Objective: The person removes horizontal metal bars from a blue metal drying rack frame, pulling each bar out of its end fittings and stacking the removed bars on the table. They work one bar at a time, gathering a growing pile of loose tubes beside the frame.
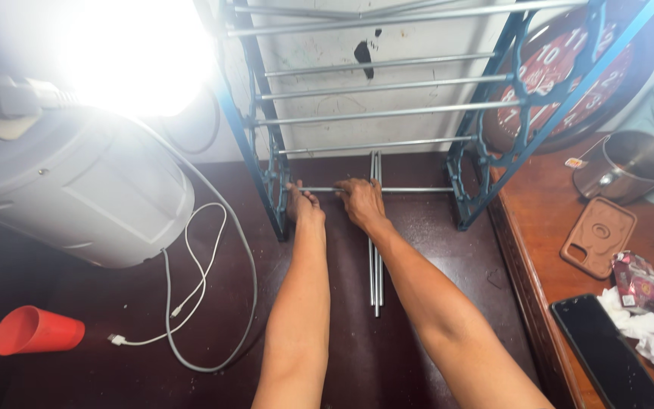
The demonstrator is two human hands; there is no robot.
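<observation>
Both hands reach forward to the lowest horizontal metal rod (387,189) of a blue-framed rack (486,163) standing on the dark floor (418,250): the left hand (304,206) has its grip curled around the rod's left end, just beside the rack's left side panel (270,178), and the right hand (359,201) has its grip closed over the same rod nearer the middle. Loose metal rods (375,276) lie on the floor between the forearms. A grey round appliance (77,189), white cable (191,303) and orange cup (35,331) lie left, while a wooden tabletop (539,227) on the right carries a steel pot (628,164) and black phone (607,352).
</observation>
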